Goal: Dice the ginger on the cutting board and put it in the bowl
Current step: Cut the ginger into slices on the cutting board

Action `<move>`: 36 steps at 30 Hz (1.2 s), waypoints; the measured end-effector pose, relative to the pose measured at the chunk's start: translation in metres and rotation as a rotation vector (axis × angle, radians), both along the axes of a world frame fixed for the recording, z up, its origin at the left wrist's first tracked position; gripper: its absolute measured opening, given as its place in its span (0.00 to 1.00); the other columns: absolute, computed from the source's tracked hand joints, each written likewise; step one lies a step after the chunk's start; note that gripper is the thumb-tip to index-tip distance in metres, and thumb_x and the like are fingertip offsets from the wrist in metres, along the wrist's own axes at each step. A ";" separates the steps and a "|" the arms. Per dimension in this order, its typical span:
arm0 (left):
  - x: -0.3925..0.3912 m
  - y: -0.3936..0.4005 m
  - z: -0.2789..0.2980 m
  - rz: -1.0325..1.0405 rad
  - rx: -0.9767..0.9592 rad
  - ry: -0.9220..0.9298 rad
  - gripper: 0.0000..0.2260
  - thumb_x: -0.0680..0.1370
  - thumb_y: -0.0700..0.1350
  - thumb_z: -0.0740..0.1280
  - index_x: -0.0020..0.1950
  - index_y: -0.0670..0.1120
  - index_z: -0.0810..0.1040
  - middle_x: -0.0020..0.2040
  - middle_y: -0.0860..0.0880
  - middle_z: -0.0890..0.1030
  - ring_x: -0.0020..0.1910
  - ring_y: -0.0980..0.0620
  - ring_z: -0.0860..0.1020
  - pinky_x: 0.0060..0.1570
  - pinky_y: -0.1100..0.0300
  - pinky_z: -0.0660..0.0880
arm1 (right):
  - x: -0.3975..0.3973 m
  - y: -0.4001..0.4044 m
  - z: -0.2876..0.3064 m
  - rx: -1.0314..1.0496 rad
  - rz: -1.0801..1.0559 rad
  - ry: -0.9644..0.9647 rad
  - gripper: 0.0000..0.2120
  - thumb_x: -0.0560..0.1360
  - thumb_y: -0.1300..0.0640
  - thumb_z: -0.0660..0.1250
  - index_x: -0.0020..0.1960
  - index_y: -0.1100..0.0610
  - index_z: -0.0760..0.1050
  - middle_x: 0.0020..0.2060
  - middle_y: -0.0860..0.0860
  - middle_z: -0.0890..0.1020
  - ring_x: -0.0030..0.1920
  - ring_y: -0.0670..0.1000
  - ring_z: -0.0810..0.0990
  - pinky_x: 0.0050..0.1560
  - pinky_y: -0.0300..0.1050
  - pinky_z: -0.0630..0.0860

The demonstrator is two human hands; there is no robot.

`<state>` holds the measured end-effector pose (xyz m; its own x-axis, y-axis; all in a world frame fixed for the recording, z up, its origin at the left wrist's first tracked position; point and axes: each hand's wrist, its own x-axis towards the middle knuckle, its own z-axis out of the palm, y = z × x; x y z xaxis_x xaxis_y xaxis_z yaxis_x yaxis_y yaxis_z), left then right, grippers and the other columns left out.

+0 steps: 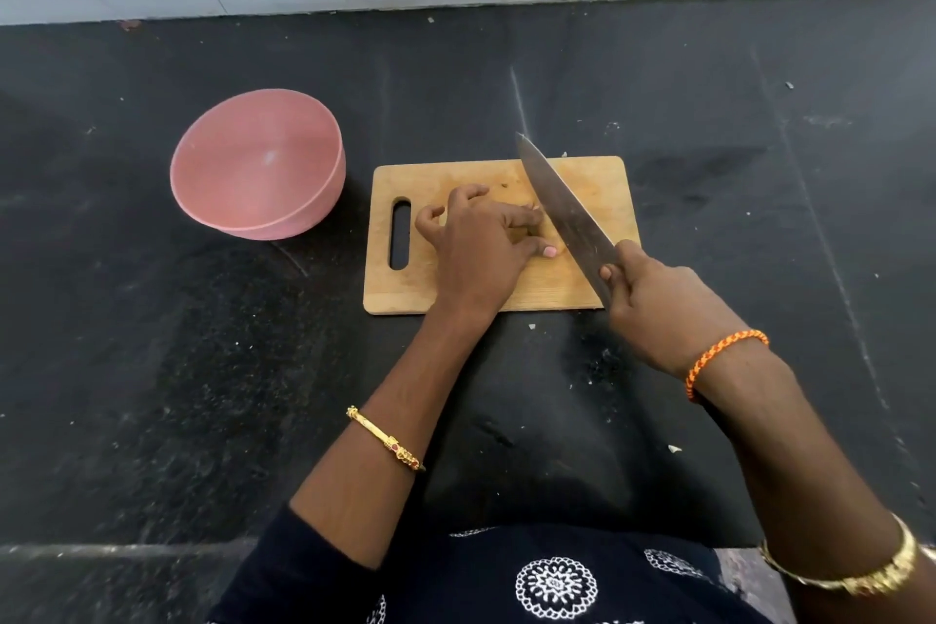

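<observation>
The cutting board (pixel 597 279) lies at frame centre on a black countertop (pixel 152 370), long axis left to right, handle slot at its left end. Open countertop surrounds it on every side; the near board edge is clear of the counter's front edge.

The pink bowl (pixel 258 167) stands upper left of the board, close to its left edge but apart, with nothing visible inside.

The left hand (pixel 476 248) rests on the board centre, fingers curled down over the ginger (pixel 532 206), which is mostly hidden; its long axis cannot be told.

The right hand (pixel 658 309) is clenched around the handle of the knife (pixel 562 203). The blade runs diagonally from lower right to upper left, tip beyond the board's far edge, flat beside the left fingertips.
</observation>
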<state>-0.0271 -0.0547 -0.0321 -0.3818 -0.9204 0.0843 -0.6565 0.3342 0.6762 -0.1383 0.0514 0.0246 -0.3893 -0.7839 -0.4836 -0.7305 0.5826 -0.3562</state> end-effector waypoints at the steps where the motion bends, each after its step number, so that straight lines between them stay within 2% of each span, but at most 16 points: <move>1: 0.000 0.000 0.000 0.007 0.001 0.000 0.15 0.66 0.54 0.74 0.51 0.55 0.83 0.53 0.59 0.82 0.65 0.55 0.64 0.62 0.53 0.50 | 0.000 -0.001 0.000 -0.006 -0.003 -0.002 0.07 0.82 0.51 0.49 0.52 0.54 0.62 0.42 0.59 0.76 0.39 0.57 0.77 0.41 0.52 0.77; 6: 0.000 0.001 0.000 0.015 -0.007 -0.008 0.15 0.66 0.55 0.74 0.51 0.55 0.83 0.52 0.60 0.82 0.65 0.55 0.65 0.61 0.53 0.51 | 0.000 -0.001 -0.003 -0.037 -0.004 -0.001 0.09 0.82 0.51 0.49 0.53 0.55 0.63 0.41 0.59 0.75 0.39 0.59 0.77 0.40 0.52 0.77; 10: -0.001 0.001 0.000 0.013 -0.010 -0.012 0.14 0.66 0.55 0.74 0.50 0.55 0.83 0.51 0.60 0.82 0.65 0.56 0.65 0.61 0.54 0.50 | -0.004 -0.001 -0.002 -0.053 -0.003 -0.013 0.07 0.82 0.51 0.49 0.51 0.54 0.62 0.37 0.56 0.73 0.34 0.53 0.74 0.35 0.46 0.72; 13: 0.000 0.001 0.000 0.015 -0.009 -0.005 0.15 0.66 0.55 0.74 0.50 0.54 0.83 0.52 0.60 0.82 0.64 0.56 0.65 0.61 0.54 0.51 | -0.005 -0.004 -0.001 -0.034 0.003 -0.005 0.07 0.82 0.52 0.49 0.52 0.54 0.62 0.37 0.55 0.73 0.33 0.53 0.73 0.33 0.45 0.72; 17: 0.000 0.001 0.002 0.013 -0.006 -0.022 0.15 0.67 0.55 0.74 0.52 0.54 0.83 0.53 0.60 0.81 0.65 0.55 0.65 0.61 0.54 0.51 | -0.001 -0.007 -0.004 -0.032 -0.006 0.029 0.08 0.82 0.52 0.50 0.56 0.56 0.63 0.40 0.57 0.74 0.38 0.57 0.76 0.39 0.51 0.77; 20: 0.000 0.001 0.002 0.010 -0.011 -0.023 0.15 0.67 0.55 0.74 0.52 0.54 0.83 0.54 0.59 0.81 0.65 0.55 0.64 0.61 0.54 0.51 | 0.006 -0.010 -0.005 -0.050 -0.035 0.054 0.08 0.82 0.52 0.50 0.55 0.56 0.62 0.37 0.55 0.72 0.38 0.57 0.77 0.42 0.54 0.79; 25: -0.001 0.001 0.002 0.003 -0.029 -0.045 0.14 0.67 0.55 0.73 0.52 0.55 0.83 0.53 0.59 0.81 0.65 0.54 0.65 0.62 0.52 0.52 | 0.010 -0.017 -0.015 0.014 -0.050 0.063 0.04 0.81 0.55 0.51 0.53 0.54 0.60 0.33 0.54 0.67 0.40 0.58 0.74 0.41 0.52 0.75; 27: -0.001 0.001 0.001 0.007 -0.033 -0.046 0.14 0.67 0.55 0.73 0.51 0.55 0.83 0.52 0.59 0.81 0.65 0.55 0.65 0.63 0.51 0.52 | 0.007 -0.018 -0.018 0.042 -0.043 0.028 0.05 0.81 0.53 0.51 0.55 0.55 0.61 0.34 0.54 0.68 0.40 0.57 0.74 0.42 0.52 0.75; 30: -0.001 0.001 0.002 0.005 -0.028 -0.044 0.14 0.67 0.55 0.73 0.51 0.55 0.83 0.52 0.60 0.82 0.65 0.55 0.65 0.63 0.52 0.51 | -0.001 -0.014 -0.017 0.021 -0.032 0.015 0.05 0.82 0.52 0.51 0.51 0.53 0.60 0.34 0.54 0.69 0.37 0.55 0.74 0.40 0.50 0.75; 36: 0.000 0.000 -0.001 -0.003 -0.036 -0.034 0.14 0.67 0.55 0.73 0.51 0.55 0.83 0.52 0.60 0.82 0.65 0.55 0.65 0.61 0.54 0.50 | -0.008 -0.010 -0.009 -0.089 -0.020 0.038 0.07 0.82 0.51 0.50 0.48 0.53 0.60 0.39 0.59 0.75 0.38 0.59 0.76 0.37 0.49 0.73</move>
<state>-0.0270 -0.0552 -0.0327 -0.3881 -0.9157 0.1044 -0.6779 0.3604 0.6407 -0.1465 0.0416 0.0161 -0.4218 -0.8150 -0.3973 -0.7334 0.5643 -0.3790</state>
